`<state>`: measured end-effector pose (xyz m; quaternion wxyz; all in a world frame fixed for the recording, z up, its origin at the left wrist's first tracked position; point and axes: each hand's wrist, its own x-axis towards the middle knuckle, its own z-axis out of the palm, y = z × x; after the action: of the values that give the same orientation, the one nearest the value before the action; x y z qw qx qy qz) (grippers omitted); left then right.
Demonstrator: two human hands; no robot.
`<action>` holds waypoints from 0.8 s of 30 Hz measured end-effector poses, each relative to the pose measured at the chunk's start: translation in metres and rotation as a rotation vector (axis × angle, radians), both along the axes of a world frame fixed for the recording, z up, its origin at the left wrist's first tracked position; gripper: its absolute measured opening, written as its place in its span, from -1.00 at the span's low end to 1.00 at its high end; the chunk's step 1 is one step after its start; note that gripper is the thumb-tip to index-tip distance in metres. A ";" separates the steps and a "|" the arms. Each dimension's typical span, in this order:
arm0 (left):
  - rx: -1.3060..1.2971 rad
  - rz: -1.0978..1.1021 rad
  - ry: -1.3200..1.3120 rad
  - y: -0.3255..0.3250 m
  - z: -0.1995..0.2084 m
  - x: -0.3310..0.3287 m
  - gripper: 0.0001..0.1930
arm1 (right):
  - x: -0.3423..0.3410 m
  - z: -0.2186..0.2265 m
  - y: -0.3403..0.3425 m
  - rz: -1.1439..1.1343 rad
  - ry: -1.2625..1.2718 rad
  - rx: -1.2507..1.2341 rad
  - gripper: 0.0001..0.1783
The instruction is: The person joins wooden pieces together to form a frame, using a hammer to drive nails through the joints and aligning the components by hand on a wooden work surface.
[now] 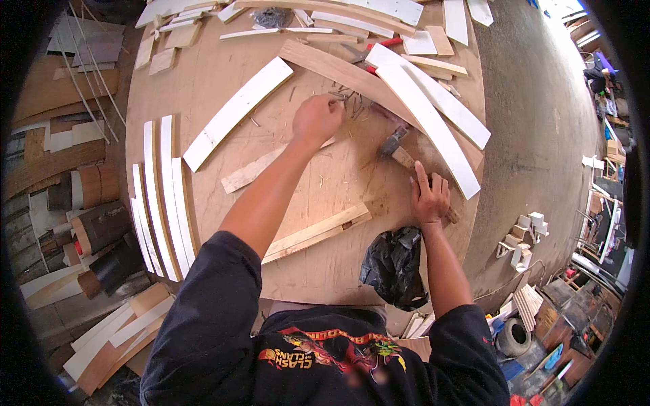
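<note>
My left hand is closed beside a loose pile of nails on the wooden table; whatever its fingers hold is hidden. My right hand lies over the wooden handle of a hammer, index finger stretched along it and the other fingers curled. The hammer's metal head points away from me, toward the nails. A flat wooden strip lies beneath my left forearm. Between my arms are narrow wooden pieces laid side by side. A crumpled black plastic bag sits by my right wrist.
Curved white-faced wood pieces lie around the work area, with several more on edge at left. A long brown board crosses the far side near red-handled tools. Wood scraps sit on the floor at right.
</note>
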<state>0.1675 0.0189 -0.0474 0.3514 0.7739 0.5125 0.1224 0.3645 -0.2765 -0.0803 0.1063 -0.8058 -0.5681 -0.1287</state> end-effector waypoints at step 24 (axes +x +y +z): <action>0.546 -0.144 0.306 -0.011 -0.026 0.038 -0.85 | 0.003 0.000 -0.001 0.028 0.028 -0.031 -0.44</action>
<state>0.2053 0.0075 -0.0736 0.0572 0.8833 0.4516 0.1126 0.3675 -0.2779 -0.0803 0.1037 -0.8010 -0.5799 -0.1070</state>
